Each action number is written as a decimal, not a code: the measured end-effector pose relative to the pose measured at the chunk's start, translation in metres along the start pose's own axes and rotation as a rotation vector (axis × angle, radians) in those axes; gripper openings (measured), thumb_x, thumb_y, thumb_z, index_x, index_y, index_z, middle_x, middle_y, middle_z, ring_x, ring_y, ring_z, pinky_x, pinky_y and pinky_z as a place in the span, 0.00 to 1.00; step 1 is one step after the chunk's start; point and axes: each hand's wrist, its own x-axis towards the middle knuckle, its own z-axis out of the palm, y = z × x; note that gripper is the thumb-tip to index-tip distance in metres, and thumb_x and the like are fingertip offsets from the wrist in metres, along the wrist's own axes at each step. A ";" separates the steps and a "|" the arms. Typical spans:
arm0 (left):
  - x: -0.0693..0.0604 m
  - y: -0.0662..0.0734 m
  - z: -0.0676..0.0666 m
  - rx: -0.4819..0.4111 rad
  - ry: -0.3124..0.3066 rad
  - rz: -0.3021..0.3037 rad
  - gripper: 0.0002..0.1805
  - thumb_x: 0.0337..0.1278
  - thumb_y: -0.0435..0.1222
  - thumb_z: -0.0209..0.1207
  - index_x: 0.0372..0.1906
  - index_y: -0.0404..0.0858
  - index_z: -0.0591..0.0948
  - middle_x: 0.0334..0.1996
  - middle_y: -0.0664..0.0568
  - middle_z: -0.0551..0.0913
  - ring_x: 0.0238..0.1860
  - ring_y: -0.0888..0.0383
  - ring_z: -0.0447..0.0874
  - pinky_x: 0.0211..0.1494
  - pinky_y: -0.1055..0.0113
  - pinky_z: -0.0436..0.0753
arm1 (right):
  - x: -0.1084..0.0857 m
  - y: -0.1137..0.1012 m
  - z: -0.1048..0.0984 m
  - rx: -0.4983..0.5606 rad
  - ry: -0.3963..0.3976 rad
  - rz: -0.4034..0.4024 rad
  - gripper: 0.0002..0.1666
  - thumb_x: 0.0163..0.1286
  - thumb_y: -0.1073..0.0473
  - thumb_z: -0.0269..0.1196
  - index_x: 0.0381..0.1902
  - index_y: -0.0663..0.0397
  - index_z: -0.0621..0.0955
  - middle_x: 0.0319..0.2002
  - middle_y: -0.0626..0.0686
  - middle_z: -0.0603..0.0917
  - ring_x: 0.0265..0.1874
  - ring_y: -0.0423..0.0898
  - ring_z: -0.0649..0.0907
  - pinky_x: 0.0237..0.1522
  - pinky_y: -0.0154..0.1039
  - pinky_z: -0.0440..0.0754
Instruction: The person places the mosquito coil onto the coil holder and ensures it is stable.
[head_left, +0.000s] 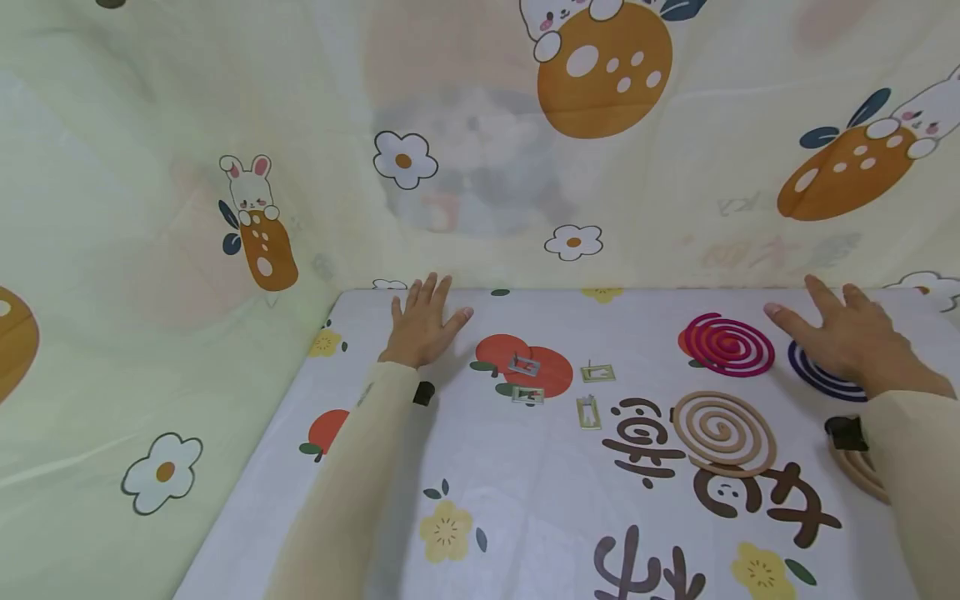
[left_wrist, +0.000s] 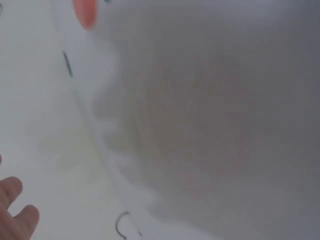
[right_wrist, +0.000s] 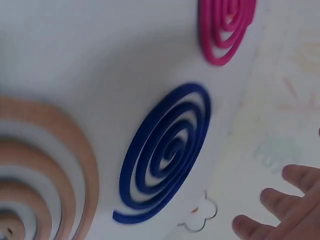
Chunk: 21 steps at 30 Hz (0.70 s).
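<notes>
My left hand (head_left: pixel 423 327) is held out with fingers spread near the back left of the table, holding nothing; its fingertips also show at the lower left of the left wrist view. My right hand (head_left: pixel 858 337), fingers spread and empty, is over part of a dark blue spiral (head_left: pixel 813 373) at the back right. Beside it lies a magenta spiral (head_left: pixel 729 345). A tan spiral (head_left: pixel 723 433) lies nearer the front, and another tan spiral (head_left: pixel 857 473) is partly hidden by the right sleeve. Several small rectangular metal pieces (head_left: pixel 588 412) lie mid-table.
The table has a white printed cloth (head_left: pixel 525 500) with fruit, flowers and brown characters. Pale curtains printed with rabbits stand along the back (head_left: pixel 480 250) and left side. A small black item (head_left: pixel 423 392) is at the left wrist, another (head_left: pixel 847 433) at the right.
</notes>
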 end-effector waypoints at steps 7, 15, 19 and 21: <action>-0.014 0.012 0.001 -0.163 0.046 0.076 0.46 0.73 0.62 0.52 0.84 0.44 0.55 0.84 0.45 0.53 0.82 0.41 0.49 0.80 0.35 0.51 | -0.012 -0.008 -0.001 0.094 -0.016 -0.110 0.64 0.76 0.29 0.54 0.81 0.68 0.38 0.71 0.87 0.49 0.69 0.86 0.54 0.58 0.84 0.60; -0.041 0.041 0.000 -0.391 0.159 0.227 0.35 0.68 0.41 0.68 0.75 0.36 0.71 0.73 0.43 0.69 0.74 0.45 0.67 0.74 0.48 0.71 | -0.038 -0.022 0.009 0.195 -0.106 -0.189 0.55 0.78 0.35 0.58 0.79 0.72 0.53 0.62 0.83 0.69 0.55 0.80 0.73 0.42 0.67 0.84; -0.056 0.066 0.002 -0.520 0.108 0.298 0.33 0.66 0.35 0.69 0.73 0.37 0.73 0.69 0.46 0.73 0.66 0.45 0.75 0.66 0.50 0.80 | -0.048 -0.026 0.014 0.188 -0.116 -0.206 0.52 0.77 0.36 0.60 0.75 0.74 0.60 0.57 0.80 0.75 0.51 0.76 0.77 0.38 0.59 0.84; -0.060 0.077 0.006 -0.580 0.047 0.316 0.32 0.66 0.33 0.68 0.73 0.37 0.73 0.68 0.46 0.75 0.63 0.44 0.78 0.64 0.52 0.82 | -0.050 -0.027 0.018 0.188 -0.123 -0.200 0.51 0.76 0.35 0.61 0.74 0.74 0.62 0.55 0.78 0.77 0.49 0.74 0.78 0.37 0.56 0.83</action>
